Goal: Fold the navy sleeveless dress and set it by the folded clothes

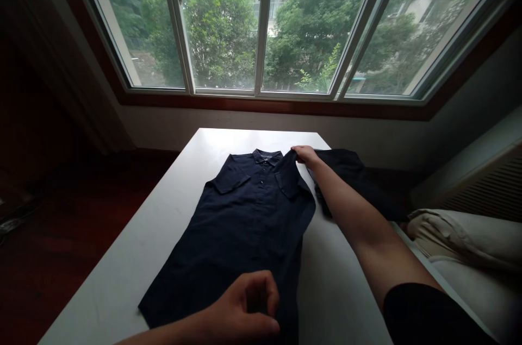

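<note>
A dark navy button-up shirt (244,220) lies face up on a white table (163,209), collar toward the window. My right hand (305,155) reaches across to the far right shoulder of the shirt and pinches the fabric there, fingers closed. My left hand (244,304) rests at the near hem of the shirt, fingers curled and pinching the cloth. The shirt's right sleeve (350,176) trails off to the right, past my forearm.
A wide window (261,24) with trees outside runs behind the table. Dark wooden floor (61,236) lies to the left. Pale bedding or cushions (465,242) sit at the right, below a slatted panel (485,187).
</note>
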Available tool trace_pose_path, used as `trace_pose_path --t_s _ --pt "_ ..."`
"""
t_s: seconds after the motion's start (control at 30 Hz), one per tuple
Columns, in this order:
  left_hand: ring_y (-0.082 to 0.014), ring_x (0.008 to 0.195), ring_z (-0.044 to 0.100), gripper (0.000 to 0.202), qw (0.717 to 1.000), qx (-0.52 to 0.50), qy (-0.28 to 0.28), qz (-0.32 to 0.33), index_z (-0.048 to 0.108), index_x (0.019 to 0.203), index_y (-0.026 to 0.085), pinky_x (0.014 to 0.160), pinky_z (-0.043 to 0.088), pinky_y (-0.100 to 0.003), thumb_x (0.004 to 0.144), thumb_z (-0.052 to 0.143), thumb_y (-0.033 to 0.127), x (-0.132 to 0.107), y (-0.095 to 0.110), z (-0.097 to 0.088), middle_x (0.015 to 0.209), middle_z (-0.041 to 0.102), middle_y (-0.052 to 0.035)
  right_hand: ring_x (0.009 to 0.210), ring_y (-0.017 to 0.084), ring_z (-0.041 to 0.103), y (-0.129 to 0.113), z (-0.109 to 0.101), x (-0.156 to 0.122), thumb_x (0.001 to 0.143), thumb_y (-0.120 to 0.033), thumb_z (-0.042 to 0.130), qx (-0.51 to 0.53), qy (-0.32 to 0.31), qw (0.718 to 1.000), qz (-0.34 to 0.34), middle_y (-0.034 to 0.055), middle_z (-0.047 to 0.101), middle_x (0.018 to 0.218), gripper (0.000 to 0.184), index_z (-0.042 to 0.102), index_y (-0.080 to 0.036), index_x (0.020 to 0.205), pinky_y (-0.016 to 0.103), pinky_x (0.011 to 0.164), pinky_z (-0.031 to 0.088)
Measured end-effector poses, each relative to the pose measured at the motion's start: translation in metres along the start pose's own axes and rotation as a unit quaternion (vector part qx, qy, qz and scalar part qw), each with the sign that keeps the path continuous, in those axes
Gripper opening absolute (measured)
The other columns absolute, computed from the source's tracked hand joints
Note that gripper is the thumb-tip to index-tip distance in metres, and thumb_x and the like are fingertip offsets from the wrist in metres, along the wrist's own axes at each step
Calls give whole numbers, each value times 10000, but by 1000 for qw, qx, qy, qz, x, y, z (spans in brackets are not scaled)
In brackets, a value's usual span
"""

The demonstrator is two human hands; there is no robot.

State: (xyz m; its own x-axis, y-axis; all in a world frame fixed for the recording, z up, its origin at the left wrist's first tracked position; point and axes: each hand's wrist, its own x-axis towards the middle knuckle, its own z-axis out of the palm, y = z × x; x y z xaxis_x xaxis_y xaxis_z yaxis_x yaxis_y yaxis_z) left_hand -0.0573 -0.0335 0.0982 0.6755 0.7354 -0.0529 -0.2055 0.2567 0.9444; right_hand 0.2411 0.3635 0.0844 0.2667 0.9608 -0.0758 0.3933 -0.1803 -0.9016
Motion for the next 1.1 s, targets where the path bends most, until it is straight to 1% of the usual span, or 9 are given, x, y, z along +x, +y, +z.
trace_pose_path --t_s 0.17,0.37,0.47,0.53,0.6,0.7,0.8,0.93,1.1 --pt "-99 683 378 501 990 96 101 -11 477 777 185 638 340 -218 806 788 577 -52 -2 -39 759 433 29 543 107 533 -44 57 10 982 -418 634 19 -47 998 -22 -1 572 637 287 670 -137 941 232 585 529" --pt "-132 705 418 452 944 243 219 -42 419 748 207 701 413 -248 906 618 581 -127 -16 -82 763 426 29 653 150 617 -98 153 8 995 -514 596 17 -92 993 -64 46 640 798 376 685 -149 1002 283 663 565" --pt "-151 711 475 327 898 340 261 -95 464 771 214 683 426 -251 948 538 478 -155 -23 -98 757 483 22 778 208 670 -109 200 -5 988 -582 568 -14 -130 985 -109 98 698 955 465 690 -145 1090 322 736 573" --pt "-167 725 529 222 852 412 292 -136 519 808 219 671 436 -256 946 519 394 -168 -29 -107 779 557 10 939 262 685 -105 225 -17 969 -620 575 -45 -172 971 -160 115 718 1095 532 670 -165 1227 353 833 565" --pt "-192 778 594 149 800 477 326 -160 579 858 225 709 467 -277 931 509 334 -177 -36 -115 839 635 -9 1150 298 638 -95 242 -28 940 -642 604 -72 -199 954 -212 110 690 1272 629 593 -206 1394 379 959 527" --pt "-220 836 652 190 745 535 365 -160 641 918 236 766 509 -312 938 469 316 -186 -48 -127 895 698 -23 1335 305 530 -79 256 -36 938 -639 600 -132 -203 938 -250 98 590 1464 721 481 -234 1523 409 1083 449" --pt "-231 906 682 257 717 550 405 -138 677 994 250 801 536 -327 970 437 342 -189 -55 -134 991 736 -25 1343 272 525 -69 258 -33 1001 -542 547 -182 -195 930 -255 104 569 1491 590 537 -196 1479 372 1117 410" --pt "-238 987 696 274 696 551 443 -121 701 1038 244 839 556 -328 970 463 363 -190 -53 -137 1064 754 -26 1277 229 553 -52 246 -28 1038 -411 530 -228 -170 923 -259 117 624 1409 431 642 -123 1338 291 1112 383" --pt "-234 922 714 261 686 568 432 -142 711 970 250 830 557 -336 953 460 322 -195 -51 -141 995 764 -9 1349 276 490 -7 224 -30 1024 -428 543 -340 -112 898 -258 169 554 1463 467 626 -132 1375 324 1154 335"
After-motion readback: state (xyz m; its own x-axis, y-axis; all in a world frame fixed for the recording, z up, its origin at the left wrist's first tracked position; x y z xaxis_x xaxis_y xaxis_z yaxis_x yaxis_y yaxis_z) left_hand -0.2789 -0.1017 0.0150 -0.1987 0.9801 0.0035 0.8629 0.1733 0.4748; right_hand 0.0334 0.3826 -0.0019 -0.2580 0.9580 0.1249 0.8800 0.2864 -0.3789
